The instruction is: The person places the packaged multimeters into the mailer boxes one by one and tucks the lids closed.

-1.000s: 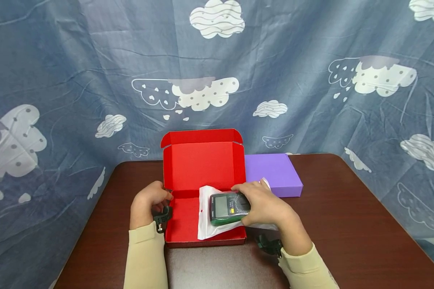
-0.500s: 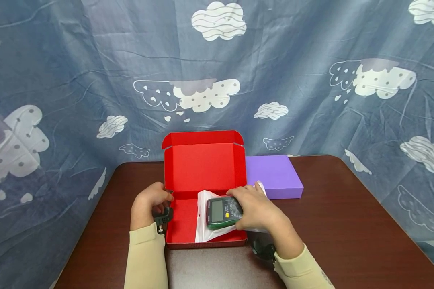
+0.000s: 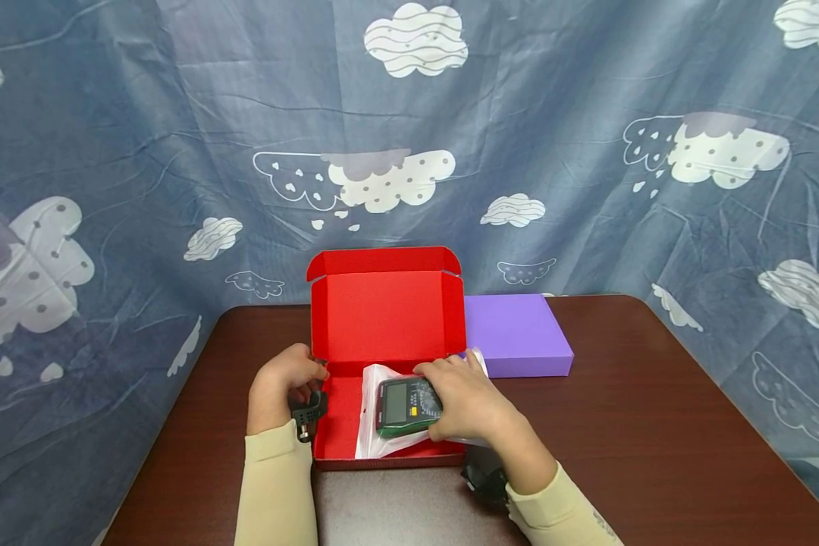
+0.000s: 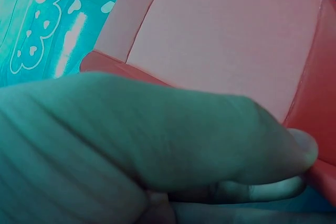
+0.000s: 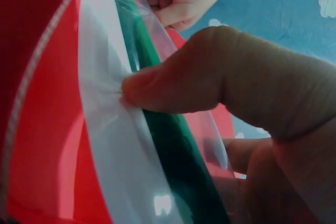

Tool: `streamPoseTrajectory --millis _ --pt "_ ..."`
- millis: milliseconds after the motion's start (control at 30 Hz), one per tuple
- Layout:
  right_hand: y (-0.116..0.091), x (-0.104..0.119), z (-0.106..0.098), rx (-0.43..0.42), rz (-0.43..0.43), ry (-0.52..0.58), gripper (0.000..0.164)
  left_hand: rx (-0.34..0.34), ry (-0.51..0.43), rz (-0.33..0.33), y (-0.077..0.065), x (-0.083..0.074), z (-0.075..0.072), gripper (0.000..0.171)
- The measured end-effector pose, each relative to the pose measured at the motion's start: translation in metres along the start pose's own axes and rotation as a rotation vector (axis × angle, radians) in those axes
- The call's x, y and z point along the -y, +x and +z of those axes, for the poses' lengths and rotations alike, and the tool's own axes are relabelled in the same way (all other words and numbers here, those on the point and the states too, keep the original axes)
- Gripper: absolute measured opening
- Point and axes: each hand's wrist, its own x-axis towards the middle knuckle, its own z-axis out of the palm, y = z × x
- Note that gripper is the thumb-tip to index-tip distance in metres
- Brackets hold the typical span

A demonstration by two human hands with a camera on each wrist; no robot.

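A green and black multimeter (image 3: 399, 409) lies in a clear-fronted white plastic bag (image 3: 371, 425), over the tray of an open red box (image 3: 344, 413). My right hand (image 3: 467, 398) grips the bagged multimeter across its right part, the thumb on the near green edge, as the right wrist view shows close up. At the box's left wall, my left hand (image 3: 288, 377) pinches the edge between thumb and fingers. In the left wrist view the thumb (image 4: 252, 140) lies along the red wall, with curled fingers below it.
The red lid (image 3: 387, 315) stands raised behind the tray. A purple box (image 3: 519, 334) sits on the dark wooden table (image 3: 655, 425), right behind the red box. A blue cloud-print curtain (image 3: 560, 167) hangs along the back and sides.
My right hand has moved left with the bagged multimeter, carrying it further over the red tray. The left hand has stayed at the box's left wall.
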Motion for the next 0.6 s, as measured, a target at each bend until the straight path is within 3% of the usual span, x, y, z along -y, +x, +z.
streamPoseTrajectory --millis 600 --pt "0.008 0.005 0.019 0.015 -0.054 -0.023 0.087 0.008 0.02 -0.004 0.002 0.0 -0.001 0.011"
